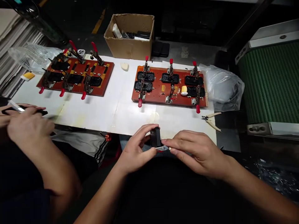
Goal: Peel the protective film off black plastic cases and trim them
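Observation:
My left hand (138, 148) grips a small black plastic part (155, 137) between fingers and thumb, at the table's front edge above my lap. The part stands on edge with a narrow side toward me. My right hand (195, 151) pinches a small metal blade (165, 148), which meets the lower right edge of the part. Most of its handle is hidden in my fingers. Beyond my hands lies a red-brown fixture board (156, 95) with red-handled toggle clamps and several black plastic parts on it.
A co-worker's hands (31, 123) hold a black part and a blade at the left. A second clamp board (106, 81), a cardboard box (130, 46), cutting pliers (211, 119) and a plastic bag (224, 87) are around. A green conveyor belt (275, 77) runs at the right.

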### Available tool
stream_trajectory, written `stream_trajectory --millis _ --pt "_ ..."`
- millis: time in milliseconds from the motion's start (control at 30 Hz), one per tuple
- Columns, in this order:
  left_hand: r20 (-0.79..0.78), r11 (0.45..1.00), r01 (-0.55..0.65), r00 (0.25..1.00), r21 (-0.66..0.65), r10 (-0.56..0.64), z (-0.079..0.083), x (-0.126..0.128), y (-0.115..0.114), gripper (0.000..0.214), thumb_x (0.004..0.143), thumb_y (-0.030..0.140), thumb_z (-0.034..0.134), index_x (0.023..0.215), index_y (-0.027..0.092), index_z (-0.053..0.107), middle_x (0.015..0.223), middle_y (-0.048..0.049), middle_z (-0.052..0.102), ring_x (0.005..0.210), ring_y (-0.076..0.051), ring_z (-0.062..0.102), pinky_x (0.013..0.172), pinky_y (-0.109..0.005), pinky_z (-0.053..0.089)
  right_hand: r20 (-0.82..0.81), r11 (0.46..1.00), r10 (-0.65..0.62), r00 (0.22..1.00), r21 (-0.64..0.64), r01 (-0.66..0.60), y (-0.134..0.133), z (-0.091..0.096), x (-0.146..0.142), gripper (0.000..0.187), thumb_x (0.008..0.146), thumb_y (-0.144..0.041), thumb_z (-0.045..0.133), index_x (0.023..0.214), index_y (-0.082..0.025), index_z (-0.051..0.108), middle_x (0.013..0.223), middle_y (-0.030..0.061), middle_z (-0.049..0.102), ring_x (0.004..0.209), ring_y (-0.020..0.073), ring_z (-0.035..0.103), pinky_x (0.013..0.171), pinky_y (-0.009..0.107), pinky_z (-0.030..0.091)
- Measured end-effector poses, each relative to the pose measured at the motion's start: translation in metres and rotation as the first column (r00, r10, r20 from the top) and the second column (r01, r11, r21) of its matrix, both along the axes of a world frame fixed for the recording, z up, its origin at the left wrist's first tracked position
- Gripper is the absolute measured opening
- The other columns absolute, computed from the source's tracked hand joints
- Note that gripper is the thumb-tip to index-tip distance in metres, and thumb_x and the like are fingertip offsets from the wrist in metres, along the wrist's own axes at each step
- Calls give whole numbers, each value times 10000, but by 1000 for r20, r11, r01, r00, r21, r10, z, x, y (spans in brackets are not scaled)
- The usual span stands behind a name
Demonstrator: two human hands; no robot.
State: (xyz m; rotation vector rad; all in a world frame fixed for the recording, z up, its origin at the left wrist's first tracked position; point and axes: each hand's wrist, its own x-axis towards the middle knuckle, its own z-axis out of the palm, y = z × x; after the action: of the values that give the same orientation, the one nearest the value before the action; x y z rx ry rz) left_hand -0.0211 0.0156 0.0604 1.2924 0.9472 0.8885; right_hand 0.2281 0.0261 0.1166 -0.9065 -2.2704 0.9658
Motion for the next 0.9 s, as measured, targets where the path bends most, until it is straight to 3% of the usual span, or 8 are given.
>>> stream_trajectory --millis 267,467,667,767,900 --pt "-61 997 72 996 -7 -72 3 3 8 601 911 132 720 1447 363 579 1490 -72 566 1386 -283 586 1154 -439 533 42 999 -45 998 20 44 -2 -1 5 291 1080 -187 581 1350 -177 687 994 58 699 878 171 645 776 313 501" --pt "-68 994 108 992 -10 -109 6 9 10 579 916 165 746 1440 353 590 1471 -73 582 1358 -268 604 1124 -400 549 54 998 -63 997 30 62 1 -6 14 301 1091 -216 564 1365 -183 683 997 56 711 882 175 656 786 306 498" --pt "-62 977 213 975 -12 -214 10 14 8 654 896 159 771 1464 412 570 1484 -60 590 1375 -290 600 1143 -429 535 162 933 -358 920 36 357 23 -20 30 291 1093 -267 566 1350 -242 700 1051 47 724 914 183 675 828 300 478" --pt "-65 975 221 973 -14 -221 10 18 9 653 897 149 763 1467 403 568 1483 -64 587 1375 -294 600 1144 -434 537 112 915 -374 921 -118 386 24 -17 25 204 1088 -367 593 1107 -211 723 939 13 708 817 157 643 745 265 460" --pt "-86 979 203 976 9 -201 9 23 8 625 899 162 763 1454 388 584 1475 -65 588 1383 -287 588 1148 -413 533 5 863 -288 958 -433 262 21 -17 13 406 1013 -551 677 826 -197 606 688 -47 542 627 120 492 564 233 357"
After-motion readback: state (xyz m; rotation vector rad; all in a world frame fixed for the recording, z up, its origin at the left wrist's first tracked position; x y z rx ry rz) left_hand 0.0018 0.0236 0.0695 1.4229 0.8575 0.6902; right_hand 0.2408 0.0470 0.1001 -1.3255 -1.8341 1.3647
